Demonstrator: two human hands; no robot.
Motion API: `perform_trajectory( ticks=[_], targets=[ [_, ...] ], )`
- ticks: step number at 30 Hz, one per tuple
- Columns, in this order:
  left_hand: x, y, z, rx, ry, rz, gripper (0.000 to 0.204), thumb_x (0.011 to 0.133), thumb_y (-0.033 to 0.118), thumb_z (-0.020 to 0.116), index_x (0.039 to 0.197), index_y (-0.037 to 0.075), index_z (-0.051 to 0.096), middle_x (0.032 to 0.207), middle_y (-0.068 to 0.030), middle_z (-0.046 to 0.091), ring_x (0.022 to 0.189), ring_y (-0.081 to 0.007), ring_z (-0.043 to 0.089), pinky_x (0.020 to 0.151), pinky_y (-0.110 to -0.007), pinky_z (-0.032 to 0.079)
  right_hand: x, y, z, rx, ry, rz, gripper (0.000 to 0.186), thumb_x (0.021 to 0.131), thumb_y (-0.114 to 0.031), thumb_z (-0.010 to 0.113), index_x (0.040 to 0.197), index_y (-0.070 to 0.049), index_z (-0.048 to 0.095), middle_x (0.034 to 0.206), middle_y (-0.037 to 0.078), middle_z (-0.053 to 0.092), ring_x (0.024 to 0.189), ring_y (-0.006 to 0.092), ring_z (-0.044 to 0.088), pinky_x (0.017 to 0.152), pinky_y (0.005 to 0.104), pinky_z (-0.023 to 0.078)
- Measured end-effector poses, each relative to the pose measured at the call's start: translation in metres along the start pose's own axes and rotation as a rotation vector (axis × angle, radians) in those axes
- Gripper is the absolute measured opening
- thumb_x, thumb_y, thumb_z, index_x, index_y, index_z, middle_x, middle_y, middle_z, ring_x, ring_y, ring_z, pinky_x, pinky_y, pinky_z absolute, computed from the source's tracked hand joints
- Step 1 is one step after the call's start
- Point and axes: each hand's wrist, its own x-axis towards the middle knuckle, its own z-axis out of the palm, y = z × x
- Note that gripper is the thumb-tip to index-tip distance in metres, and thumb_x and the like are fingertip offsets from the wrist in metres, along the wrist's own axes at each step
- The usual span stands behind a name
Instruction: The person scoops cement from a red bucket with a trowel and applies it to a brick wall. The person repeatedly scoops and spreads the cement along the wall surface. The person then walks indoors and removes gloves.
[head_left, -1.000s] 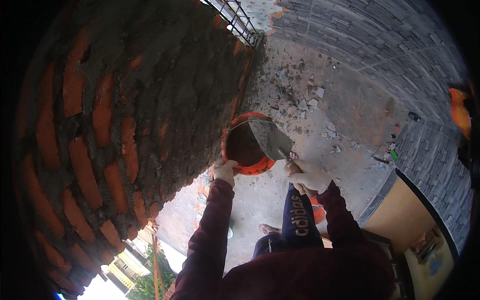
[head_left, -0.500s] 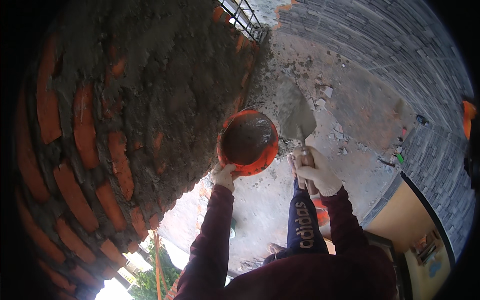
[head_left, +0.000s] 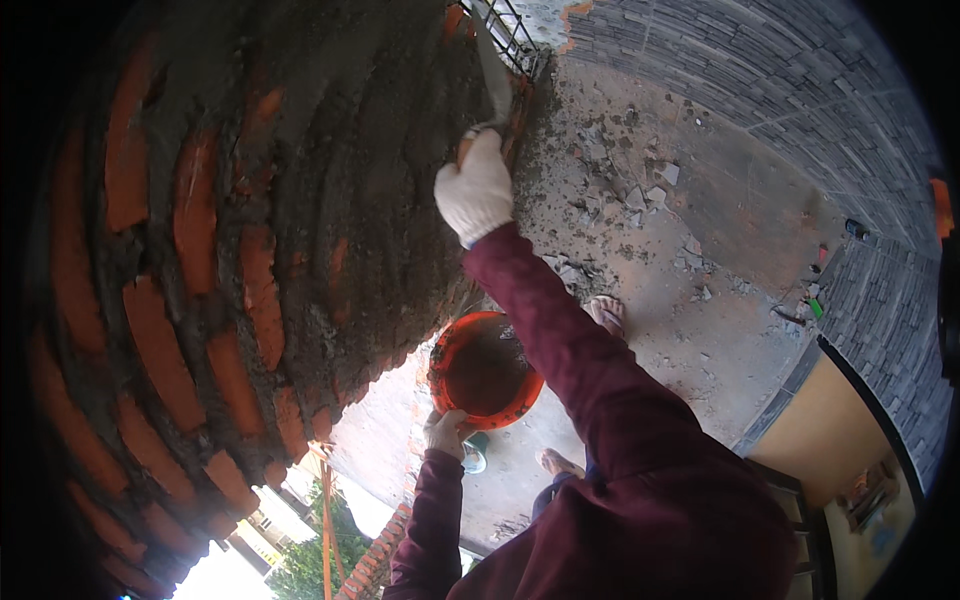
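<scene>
My gloved left hand (head_left: pixel 447 432) grips the near rim of an orange basin (head_left: pixel 530 396), which holds wet grey mortar (head_left: pixel 488 372). My right hand (head_left: pixel 478 187), also in a white knit glove, is closed round the handle of a trowel. Its grey blade (head_left: pixel 490 70) stands edge-on at the far end of the brick wall (head_left: pixel 258 290), close against the mortar coat. Whether the blade touches the wall I cannot tell. Dark wet mortar covers the wall's far part; on the left, orange bricks show through.
Metal bars (head_left: pixel 505 35) stand at the wall's far end. Broken chips (head_left: pixel 640 198) and mortar crumbs litter the concrete floor (head_left: pixel 740 190). Grey stone-patterned cladding (head_left: pixel 800 85) lines the right. A light green bucket (head_left: pixel 474 455) stands below the basin. My sandalled foot (head_left: pixel 608 313) shows beneath my right arm.
My right hand has swung the trowel from beside the basin up and left to the wall's far end. The basin and my left hand have moved lower in view.
</scene>
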Motion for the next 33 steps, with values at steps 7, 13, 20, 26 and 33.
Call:
perform_trajectory(
  ticks=[7,13,20,26,33],
  targets=[
    [-0.026,-0.018,-0.065,-0.011,-0.061,0.068,0.027,0.079,0.003,0.065,0.106,0.002,0.063,0.091,-0.0091,0.067,0.068,-0.0214,0.067,0.064,-0.036,0.063,-0.192,0.027,-0.235,-0.495,-1.162,-0.025,0.026,0.08,-0.009,0.062,0.101,0.0,0.05,0.076,0.02,0.063,0.076,0.0413,0.066,0.069,0.0548,0.047],
    [-0.037,-0.027,-0.098,0.043,-0.239,0.224,0.024,0.08,0.005,0.066,0.104,0.004,0.065,0.085,-0.0053,0.064,0.064,-0.0173,0.065,0.061,-0.033,0.061,-0.351,0.109,-0.154,-1.058,-0.946,-0.355,0.038,0.082,-0.02,0.068,0.108,0.004,0.056,0.089,0.018,0.071,0.083,0.0343,0.074,0.069,0.0434,0.059],
    [-0.034,-0.033,-0.145,0.143,-0.413,0.427,0.021,0.079,0.002,0.065,0.1,0.002,0.066,0.082,-0.0055,0.064,0.063,-0.0164,0.064,0.059,-0.033,0.061,-0.426,0.065,-0.186,-0.994,-0.917,-0.433,0.031,0.086,-0.015,0.06,0.107,0.007,0.057,0.09,0.025,0.068,0.093,0.0432,0.068,0.08,0.0488,0.055],
    [-0.053,-0.032,-0.147,0.42,-0.432,0.637,0.013,0.077,0.0,0.067,0.09,0.0,0.067,0.074,-0.0075,0.067,0.059,-0.0191,0.067,0.055,-0.036,0.06,-0.464,0.099,-0.188,-0.501,-0.865,0.255,0.027,0.086,-0.019,0.065,0.101,0.001,0.056,0.077,0.018,0.065,0.065,0.0331,0.066,0.059,0.0467,0.054],
    [-0.078,-0.057,-0.161,0.421,-0.483,0.599,0.018,0.077,-0.001,0.067,0.095,0.0,0.067,0.078,-0.0076,0.067,0.064,-0.021,0.068,0.058,-0.037,0.062,-0.537,0.109,-0.216,0.281,-0.973,0.636,0.015,0.09,-0.017,0.062,0.089,-0.006,0.052,0.061,0.003,0.048,0.046,0.0139,0.048,0.041,0.0313,0.04]
  ],
)
